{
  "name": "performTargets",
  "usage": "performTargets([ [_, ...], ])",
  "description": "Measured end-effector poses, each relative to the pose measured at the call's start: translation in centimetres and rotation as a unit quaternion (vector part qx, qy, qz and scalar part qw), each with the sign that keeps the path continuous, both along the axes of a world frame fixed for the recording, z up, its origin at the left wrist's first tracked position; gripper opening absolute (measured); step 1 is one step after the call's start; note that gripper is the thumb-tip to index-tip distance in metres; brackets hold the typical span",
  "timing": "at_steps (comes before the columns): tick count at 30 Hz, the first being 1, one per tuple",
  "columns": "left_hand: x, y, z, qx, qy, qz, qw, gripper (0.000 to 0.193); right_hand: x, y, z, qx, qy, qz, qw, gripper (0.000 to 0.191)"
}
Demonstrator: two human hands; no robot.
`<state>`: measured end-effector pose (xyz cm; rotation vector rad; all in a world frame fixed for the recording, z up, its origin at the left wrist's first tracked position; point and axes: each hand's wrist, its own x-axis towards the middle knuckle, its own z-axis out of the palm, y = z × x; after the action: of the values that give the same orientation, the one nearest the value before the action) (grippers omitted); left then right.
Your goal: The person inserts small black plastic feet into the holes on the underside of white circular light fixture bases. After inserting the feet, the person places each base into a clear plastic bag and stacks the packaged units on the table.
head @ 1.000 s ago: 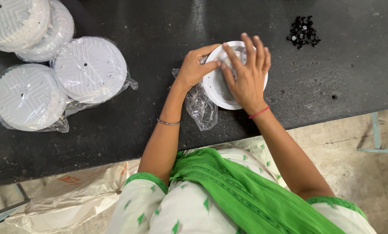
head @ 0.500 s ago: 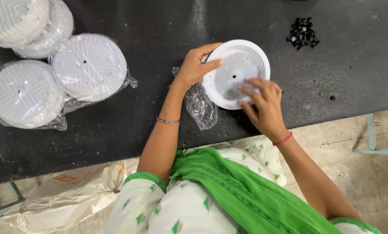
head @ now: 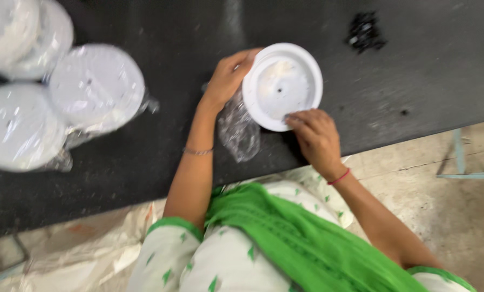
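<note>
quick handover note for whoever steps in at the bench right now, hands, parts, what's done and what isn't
Left hand: grips the rim of the white round disc at its left edge, steadying it on the black table.
Right hand: fingers rest on the disc's near rim; nothing visibly held.
Parts: the disc is out of its wrapping, and a loose clear plastic bag lies under the left wrist. Bagged white discs are piled at the far left. A small heap of black bits sits beyond the disc, untouched.
Done: one disc unwrapped. Left: the bagged pile is still wrapped.
</note>
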<state>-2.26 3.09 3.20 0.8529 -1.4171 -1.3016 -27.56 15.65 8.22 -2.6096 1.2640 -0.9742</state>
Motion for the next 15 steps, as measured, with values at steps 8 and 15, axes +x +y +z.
performTargets([
  [8, -0.5, 0.2, 3.3, 0.126, -0.013, 0.002, 0.992, 0.053, -5.1, -6.9, 6.7, -0.019, -0.188, -0.127, 0.974, 0.026],
  [15, -0.3, 0.6, 4.4, 0.115, -0.033, -0.005, 0.993, 0.06, -11.7, -21.5, 11.2, -0.307, -0.075, -0.146, 0.937, 0.016],
])
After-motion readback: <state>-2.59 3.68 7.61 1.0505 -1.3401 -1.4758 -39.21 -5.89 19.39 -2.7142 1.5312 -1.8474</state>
